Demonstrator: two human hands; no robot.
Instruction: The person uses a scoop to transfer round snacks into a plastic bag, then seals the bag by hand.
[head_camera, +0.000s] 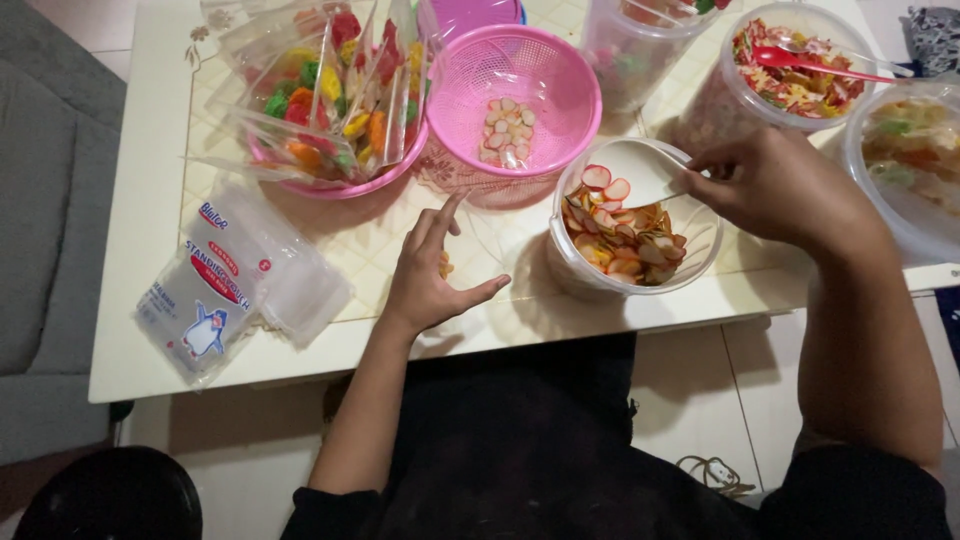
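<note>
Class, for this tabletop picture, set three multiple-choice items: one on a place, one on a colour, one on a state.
1. Where does the white scoop sit?
A. in the pink colander
B. over the clear tub of crackers
C. on the floor

2. What colour is the colander holding a few crackers?
A. pink
B. green
C. black

3. How is the left hand?
A. clenched on a spoon
B. open, fingers spread on the table
C. inside a tub

Answers: 1 B, the right hand holds it above the tub; 2 A, its mesh is pink; 3 B, the palm lies flat, holding nothing.

Pouch pack (215, 290), pink colander (515, 95)
</note>
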